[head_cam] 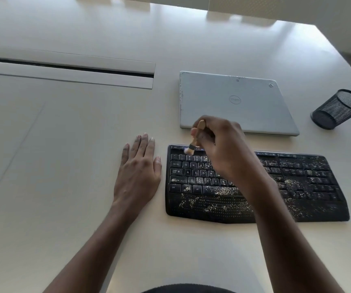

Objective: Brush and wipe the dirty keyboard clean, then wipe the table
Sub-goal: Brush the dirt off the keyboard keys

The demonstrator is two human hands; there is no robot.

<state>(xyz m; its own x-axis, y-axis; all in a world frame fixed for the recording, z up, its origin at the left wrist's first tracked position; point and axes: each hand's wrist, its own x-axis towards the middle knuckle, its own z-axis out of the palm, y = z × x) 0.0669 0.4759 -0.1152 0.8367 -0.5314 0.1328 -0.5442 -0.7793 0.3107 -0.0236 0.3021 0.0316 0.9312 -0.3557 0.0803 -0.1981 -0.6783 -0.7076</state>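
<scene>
A black keyboard (303, 187) lies on the pale table (64, 144), strewn with light crumbs over its keys and palm rest. My right hand (223, 149) grips a small wooden-handled brush (193, 142) above the keyboard's upper left corner. The brush's bristles touch the top row of keys near the esc key. My left hand (138, 172) rests flat on the table just left of the keyboard, fingers straight and holding nothing. My right forearm hides the middle keys.
A closed silver laptop (244, 102) lies just behind the keyboard. A black mesh pen cup (339, 108) stands at the right, near the table's edge. A long cable slot (68, 69) runs across the table at the back left.
</scene>
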